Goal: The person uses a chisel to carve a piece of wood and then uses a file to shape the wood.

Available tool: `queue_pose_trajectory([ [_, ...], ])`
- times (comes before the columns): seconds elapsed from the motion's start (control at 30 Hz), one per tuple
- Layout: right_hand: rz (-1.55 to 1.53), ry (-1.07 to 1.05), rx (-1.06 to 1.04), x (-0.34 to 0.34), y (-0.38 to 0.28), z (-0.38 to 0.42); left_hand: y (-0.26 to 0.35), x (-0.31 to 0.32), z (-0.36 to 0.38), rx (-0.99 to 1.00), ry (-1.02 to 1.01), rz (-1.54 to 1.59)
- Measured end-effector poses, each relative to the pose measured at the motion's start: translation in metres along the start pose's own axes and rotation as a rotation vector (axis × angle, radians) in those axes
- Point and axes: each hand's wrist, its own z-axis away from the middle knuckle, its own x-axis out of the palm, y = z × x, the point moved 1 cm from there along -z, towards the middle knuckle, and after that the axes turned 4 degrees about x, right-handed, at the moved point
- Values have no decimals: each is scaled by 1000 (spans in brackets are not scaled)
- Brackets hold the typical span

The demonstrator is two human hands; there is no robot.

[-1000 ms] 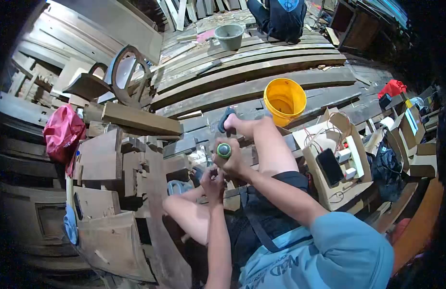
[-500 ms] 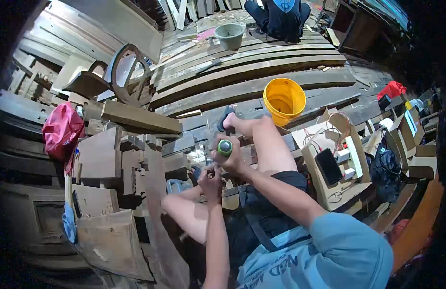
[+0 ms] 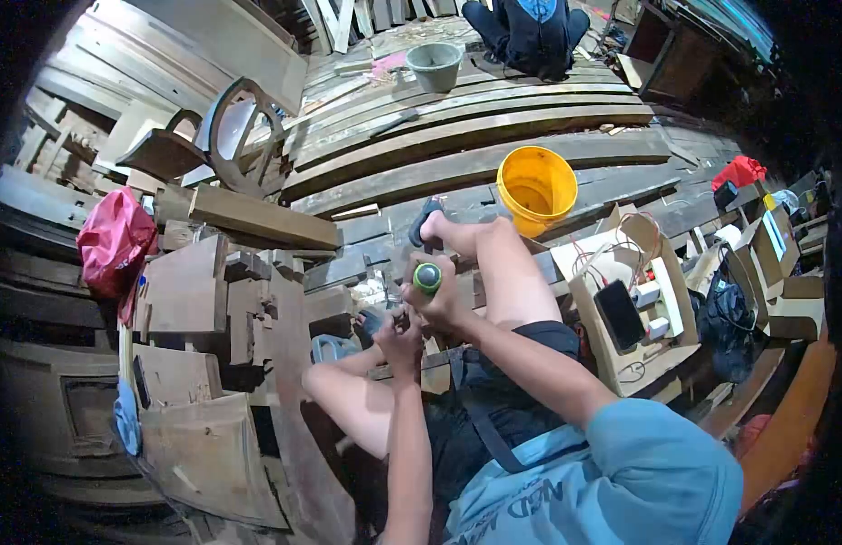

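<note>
In the head view my right hand [image 3: 436, 307] is wrapped round a green tool [image 3: 427, 278] with a round grey end facing up at me. Its working end is hidden beneath my hand, so its exact kind does not show. Just below and to the left, my left hand [image 3: 401, 341] is closed with the fingers pinched together, close against my right hand. Whatever lies between those fingers is too small or covered to name. Both hands are between my bent legs, above wooden pieces on the floor.
A yellow bucket [image 3: 537, 193] stands beyond my knee. To the right, a cardboard box [image 3: 589, 341] holds a phone [image 3: 620, 316], wires and a white power strip [image 3: 668, 298]. Wooden boards lie left, near a pink bag [image 3: 114, 241]. Another person [image 3: 528, 41] sits beyond a grey bucket [image 3: 433, 68].
My left hand has shifted slightly right and up, nearer my right hand. The green tool has moved a little right, still in my right hand.
</note>
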Motion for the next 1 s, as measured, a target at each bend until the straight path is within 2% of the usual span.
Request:
queue_pose_trajectory([
  [0.03, 2, -3, 4, 0, 2, 0, 1, -1, 0, -71, -28, 40],
  [0.1, 10, -32, -95, 1, -1, -2, -7, 1, 4, -62, -17, 9],
  [0.17, 26, -21, -146, 2, -13, -5, -11, 3, 4, 65, 9, -133],
  [0.2, 6, -36, -133, 2, -16, -7, 1, -1, -1, 60, 30, 56],
  [0.3, -74, -74, -29, 3, -14, 1, -7, -2, 11, 30, 16, 50],
  [0.5, -36, -45, -141, 3, -14, -5, -21, 6, 9, 62, 48, 78],
  [0.63, -59, -36, -34, 7, 2, -4, -27, 9, 12, 54, 55, 101],
  [0.7, -42, -36, -100, 5, 1, -10, -29, 10, 7, 61, 50, 112],
  [0.73, -91, -33, -122, 5, -4, -10, -30, 10, 8, -37, 1, 96],
  [0.77, -139, -35, -140, 5, -9, -7, -30, 9, 11, -46, -3, 94],
  [0.83, -118, -39, -88, 6, -9, -4, -17, 4, 6, -163, -43, 31],
  [0.87, -72, -36, -99, 6, -5, -5, -24, 8, 6, 15, 42, 62],
  [0.93, -12, -14, -145, 7, -5, -7, -22, 7, 4, -4, 15, 51],
  [1.0, -50, -49, -105, 8, -3, -2, -24, 7, 10, -46, -23, 38],
])
